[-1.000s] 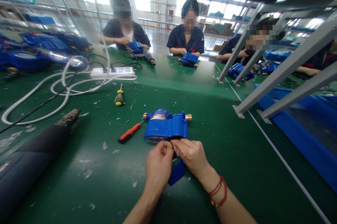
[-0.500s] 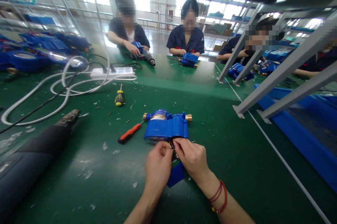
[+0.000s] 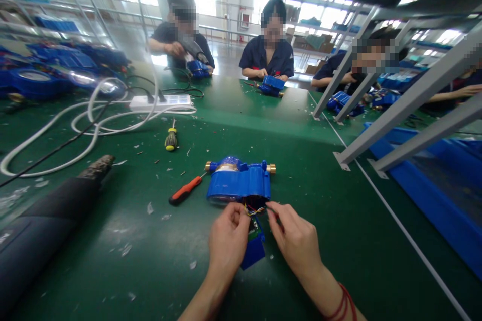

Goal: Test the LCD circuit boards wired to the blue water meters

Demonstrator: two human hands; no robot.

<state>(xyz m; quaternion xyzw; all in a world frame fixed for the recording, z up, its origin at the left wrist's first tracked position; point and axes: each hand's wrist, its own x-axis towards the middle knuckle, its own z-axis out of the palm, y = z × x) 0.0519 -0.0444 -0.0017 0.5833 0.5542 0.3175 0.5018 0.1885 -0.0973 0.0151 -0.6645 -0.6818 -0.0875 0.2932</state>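
A blue water meter point(image 3: 239, 183) with brass pipe ends lies on the green table in front of me. Thin coloured wires point(image 3: 256, 209) come out of its open near side. My left hand point(image 3: 230, 230) pinches the wires at their left; its fingertips partly hide them. At the right end of the same wires, my right hand point(image 3: 291, 230) holds thumb and forefinger close together. Below the wires lies a small green circuit board point(image 3: 254, 230), joined to a flat blue piece point(image 3: 253, 253) between my wrists.
An orange-black screwdriver point(image 3: 185, 191) lies left of the meter, a yellow-black screwdriver point(image 3: 170, 139) farther back. A heat gun point(image 3: 56, 225), white power strip point(image 3: 161, 102) and looped cable are at left. Metal legs point(image 3: 391, 95) and a blue tray point(image 3: 422, 200) stand right. Several co-workers sit opposite.
My right hand has moved right and slightly back from the meter's opening, baring the wires and board. My left hand stays nearly in place. The co-worker at far left has raised a power tool over a meter.
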